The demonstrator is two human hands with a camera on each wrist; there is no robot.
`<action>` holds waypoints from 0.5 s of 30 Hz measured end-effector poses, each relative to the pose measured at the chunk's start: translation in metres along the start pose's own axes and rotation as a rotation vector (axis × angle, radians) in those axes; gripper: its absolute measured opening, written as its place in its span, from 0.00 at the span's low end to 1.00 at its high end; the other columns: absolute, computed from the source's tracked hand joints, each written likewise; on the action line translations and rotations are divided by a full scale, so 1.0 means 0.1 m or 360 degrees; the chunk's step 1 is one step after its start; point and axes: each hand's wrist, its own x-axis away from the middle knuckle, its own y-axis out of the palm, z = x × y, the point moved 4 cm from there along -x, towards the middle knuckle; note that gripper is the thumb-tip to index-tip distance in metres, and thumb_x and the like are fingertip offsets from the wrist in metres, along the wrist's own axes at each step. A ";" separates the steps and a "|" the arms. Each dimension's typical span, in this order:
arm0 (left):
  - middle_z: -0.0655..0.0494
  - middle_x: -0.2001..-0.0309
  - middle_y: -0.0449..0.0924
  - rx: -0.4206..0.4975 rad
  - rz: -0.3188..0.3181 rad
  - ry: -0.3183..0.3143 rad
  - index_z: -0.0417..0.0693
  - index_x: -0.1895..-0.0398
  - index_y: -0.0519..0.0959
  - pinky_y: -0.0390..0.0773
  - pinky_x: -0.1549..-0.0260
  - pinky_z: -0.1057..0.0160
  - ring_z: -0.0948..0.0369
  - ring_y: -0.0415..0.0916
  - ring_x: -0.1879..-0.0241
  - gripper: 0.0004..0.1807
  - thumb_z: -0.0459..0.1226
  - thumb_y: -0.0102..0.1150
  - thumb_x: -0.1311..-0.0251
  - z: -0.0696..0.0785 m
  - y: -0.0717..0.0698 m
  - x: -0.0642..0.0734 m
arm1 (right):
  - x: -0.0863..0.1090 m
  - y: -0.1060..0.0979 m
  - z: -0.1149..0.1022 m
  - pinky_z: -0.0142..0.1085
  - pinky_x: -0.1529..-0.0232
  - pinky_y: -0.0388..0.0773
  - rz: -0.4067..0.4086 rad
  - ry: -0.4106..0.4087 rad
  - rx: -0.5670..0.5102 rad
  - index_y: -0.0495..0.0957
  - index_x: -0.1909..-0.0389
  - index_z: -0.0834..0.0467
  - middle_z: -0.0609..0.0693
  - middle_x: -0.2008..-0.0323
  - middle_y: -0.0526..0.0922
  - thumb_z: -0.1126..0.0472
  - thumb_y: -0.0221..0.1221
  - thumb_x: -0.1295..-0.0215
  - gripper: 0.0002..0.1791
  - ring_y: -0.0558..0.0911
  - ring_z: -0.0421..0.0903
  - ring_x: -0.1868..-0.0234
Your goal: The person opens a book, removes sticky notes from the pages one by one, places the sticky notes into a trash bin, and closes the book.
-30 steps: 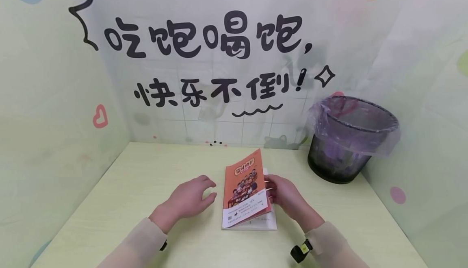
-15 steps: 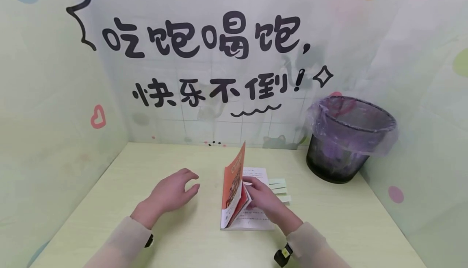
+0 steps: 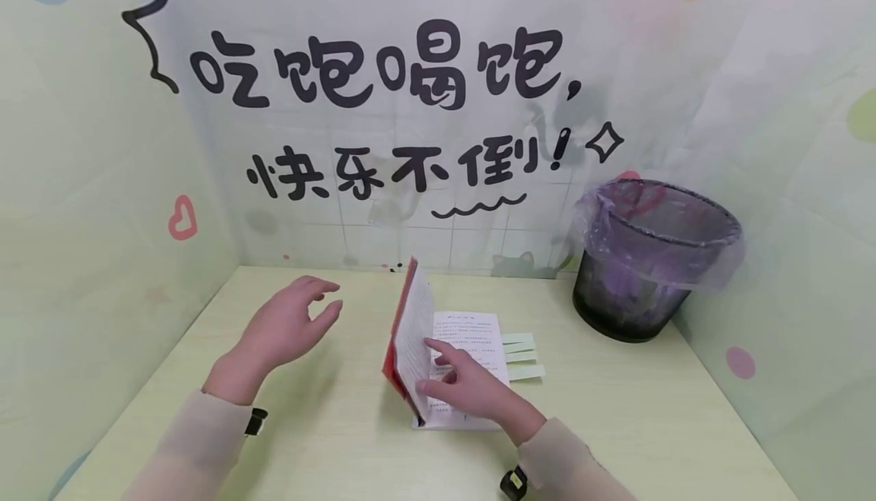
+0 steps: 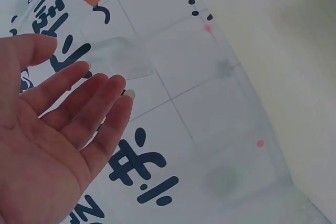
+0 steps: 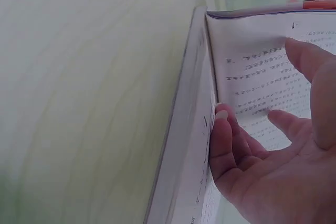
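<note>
A book lies opened on the table, its orange-red cover [image 3: 392,364] and front pages [image 3: 414,334] standing up and leaning left. Its printed right-hand page [image 3: 472,330] lies flat, with pale green tabs [image 3: 522,356] jutting from the far edge. My right hand [image 3: 472,387] is inside the opening. In the right wrist view its thumb [image 5: 304,56] and a finger reach to the raised page, while the other fingers, loosely bent, touch the flat page [image 5: 197,145]. My left hand [image 3: 280,330] hovers left of the book, fingers relaxed, holding nothing. The left wrist view shows its palm.
A black bin [image 3: 636,280] with a translucent purple liner stands at the table's back right. Printed fabric walls [image 3: 411,242] with large black characters enclose the pale wood table [image 3: 328,440] at the back and sides.
The cover and front pages have swung from right to left, past upright, showing the printed inside. My right hand moved left with them. My left hand shifted left and farther from me.
</note>
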 end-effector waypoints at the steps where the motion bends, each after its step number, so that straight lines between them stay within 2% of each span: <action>1: 0.39 0.33 0.83 0.0010 0.0004 0.0002 0.40 0.32 0.82 0.85 0.42 0.35 0.39 0.84 0.38 0.23 0.44 0.58 0.20 0.02 -0.02 -0.01 | 0.00 0.02 0.00 0.44 0.48 0.86 -0.0009 -0.0002 0.0038 0.62 0.13 0.45 0.64 0.27 0.74 0.44 0.69 0.25 0.44 0.86 0.50 0.43; 7: 0.40 0.33 0.83 0.0056 0.0003 0.0017 0.40 0.31 0.82 0.85 0.40 0.35 0.39 0.84 0.37 0.23 0.43 0.60 0.20 0.15 -0.02 -0.03 | 0.01 0.09 -0.03 0.40 0.47 0.79 -0.0030 0.0058 0.0361 0.67 0.16 0.35 0.56 0.33 0.74 0.40 0.72 0.30 0.44 0.80 0.42 0.48; 11: 0.42 0.33 0.83 0.0060 -0.0063 0.0056 0.41 0.32 0.83 0.85 0.38 0.36 0.41 0.84 0.37 0.22 0.44 0.59 0.20 0.23 0.09 -0.05 | 0.00 0.13 -0.04 0.40 0.48 0.78 -0.0029 0.0070 0.0499 0.68 0.17 0.33 0.52 0.36 0.74 0.39 0.73 0.34 0.45 0.76 0.41 0.51; 15: 0.43 0.36 0.84 0.0042 -0.0176 0.0122 0.41 0.32 0.83 0.86 0.40 0.40 0.45 0.85 0.42 0.22 0.44 0.61 0.21 0.29 0.26 -0.05 | -0.01 0.17 -0.05 0.41 0.47 0.78 -0.0017 0.0041 0.0602 0.67 0.17 0.34 0.52 0.35 0.74 0.38 0.73 0.33 0.45 0.75 0.42 0.50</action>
